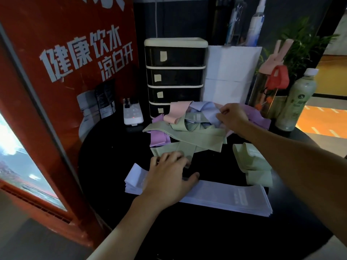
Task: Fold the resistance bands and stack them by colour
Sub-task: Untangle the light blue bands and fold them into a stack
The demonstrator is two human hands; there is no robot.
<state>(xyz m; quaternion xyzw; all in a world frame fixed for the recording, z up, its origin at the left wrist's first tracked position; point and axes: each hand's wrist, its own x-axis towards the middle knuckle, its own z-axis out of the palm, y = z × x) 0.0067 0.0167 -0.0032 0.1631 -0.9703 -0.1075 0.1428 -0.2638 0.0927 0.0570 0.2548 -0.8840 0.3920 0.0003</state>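
Note:
A loose heap of resistance bands (197, 128) in green, purple, pink and pale blue lies at the back of the round black table (112, 156). My right hand (231, 116) reaches into the heap and pinches a pale blue band (204, 109). A flat stack of pale blue bands (225, 197) lies at the front. My left hand (169, 177) rests on its left part, fingers spread and touching a green band (169, 149). A small pile of folded green bands (251, 164) sits at the right.
A black drawer unit (175, 72) and a white box (231, 76) stand behind the heap. A white power strip (132, 114) lies at the back left. Bottles (294, 102) and a plant stand at the right. A red sign panel (65, 81) borders the table's left.

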